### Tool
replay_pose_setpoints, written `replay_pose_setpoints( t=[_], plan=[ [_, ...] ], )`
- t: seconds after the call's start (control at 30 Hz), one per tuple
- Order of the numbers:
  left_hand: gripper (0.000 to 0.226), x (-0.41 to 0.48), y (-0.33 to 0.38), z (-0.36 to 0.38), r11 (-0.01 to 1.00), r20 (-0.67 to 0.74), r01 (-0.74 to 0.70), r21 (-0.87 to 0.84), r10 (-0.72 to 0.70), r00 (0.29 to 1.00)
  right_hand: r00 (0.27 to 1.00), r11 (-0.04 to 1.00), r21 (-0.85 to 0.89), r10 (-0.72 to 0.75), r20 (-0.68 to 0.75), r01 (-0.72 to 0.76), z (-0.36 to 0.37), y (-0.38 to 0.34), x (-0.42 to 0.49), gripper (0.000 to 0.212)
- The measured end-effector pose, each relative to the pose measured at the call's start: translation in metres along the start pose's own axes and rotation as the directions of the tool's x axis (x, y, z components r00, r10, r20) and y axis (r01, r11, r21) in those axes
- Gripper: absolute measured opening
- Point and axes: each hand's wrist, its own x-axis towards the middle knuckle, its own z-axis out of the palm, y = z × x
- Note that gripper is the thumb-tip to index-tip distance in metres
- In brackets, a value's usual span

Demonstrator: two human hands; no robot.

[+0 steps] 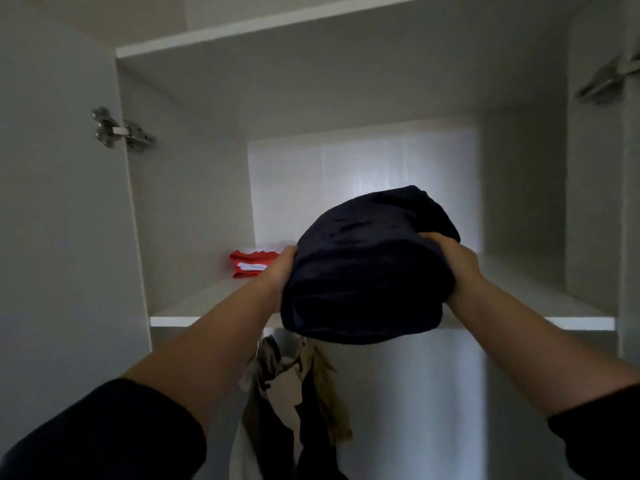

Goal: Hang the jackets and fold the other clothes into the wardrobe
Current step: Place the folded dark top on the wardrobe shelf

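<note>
A folded dark navy garment (363, 268) is held up at the front edge of the wardrobe shelf (575, 322). My left hand (282, 271) grips its left side and my right hand (453, 261) grips its right side, fingers curled under the cloth. A folded red and white garment (247, 265) lies on the shelf at the back left. Below the shelf hang jackets (304, 403), dark and tan, partly hidden by my arms.
The white wardrobe stands open, with the left door (59, 202) and its hinge (119, 129) beside me and another hinge (609, 77) at the upper right. A higher shelf board (277, 26) spans the top. The shelf's right half is bare.
</note>
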Motion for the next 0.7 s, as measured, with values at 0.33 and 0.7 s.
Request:
replay_pose_setpoints(
  t=[0.33,0.7],
  plan=[
    [0.035,0.192,0.043,-0.013,0.993,0.010,-0.065,0.095,0.064,0.998,0.973,0.970,-0.141,0.213,0.091,-0.199,0.069,0.054,0.213,0.045],
    [0.051,0.338,0.044,-0.010,0.655,0.134,-0.322,0.683,0.321,0.938,0.953,0.912,-0.371,0.251,0.167,-0.176,0.094,0.115,0.351,0.017]
  ],
)
